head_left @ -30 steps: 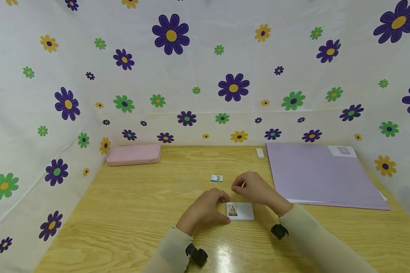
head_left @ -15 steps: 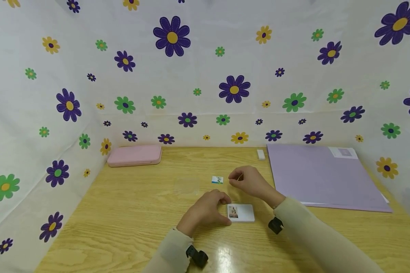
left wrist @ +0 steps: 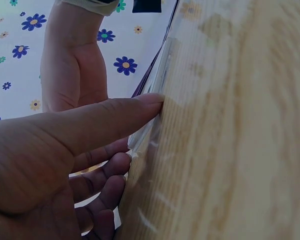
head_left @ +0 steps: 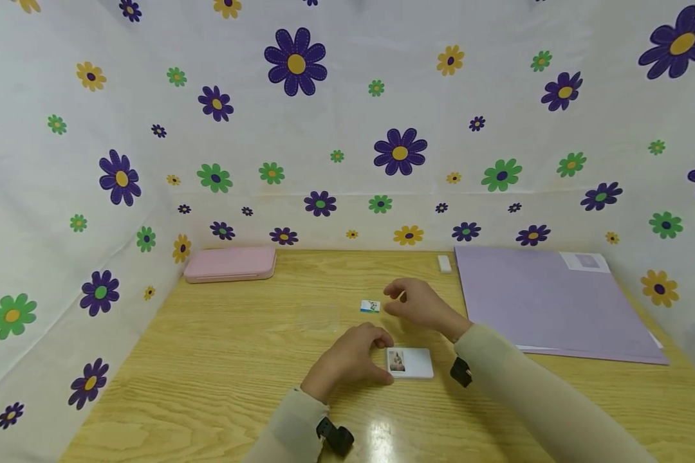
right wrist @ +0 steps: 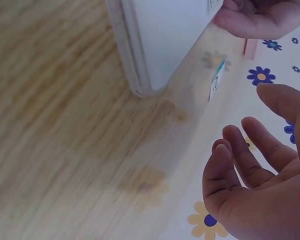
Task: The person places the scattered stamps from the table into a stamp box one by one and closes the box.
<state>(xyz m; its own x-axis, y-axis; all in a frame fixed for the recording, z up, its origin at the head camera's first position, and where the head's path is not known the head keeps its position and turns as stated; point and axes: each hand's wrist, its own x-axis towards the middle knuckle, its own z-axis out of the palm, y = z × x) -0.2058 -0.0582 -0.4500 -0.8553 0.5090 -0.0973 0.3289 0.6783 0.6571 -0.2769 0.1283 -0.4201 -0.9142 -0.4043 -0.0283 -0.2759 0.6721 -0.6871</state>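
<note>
A flat white rectangular case (head_left: 418, 364) with rounded corners lies on the table; a small picture sits at its left end. My left hand (head_left: 350, 359) holds that end between thumb and index finger, as the left wrist view shows with the thumb on the case's edge (left wrist: 164, 62). My right hand (head_left: 421, 306) hovers beyond the case, its thumb and fingers apart and loosely bent, with nothing visible between them. Just left of its fingertips is a small white-and-blue printed card (head_left: 370, 307), seen edge-on in the right wrist view.
A thin clear sheet (head_left: 317, 316) lies left of the printed card. Along the back stand a pink case (head_left: 230, 263) and a white eraser-like block (head_left: 444, 264). A large purple folder (head_left: 544, 302) covers the right. Flowered cloth (head_left: 347, 116) walls the wooden table.
My right hand has moved away from me and slightly left, towards the small printed card, and its thumb and fingers have parted. My left hand stays at the white case.
</note>
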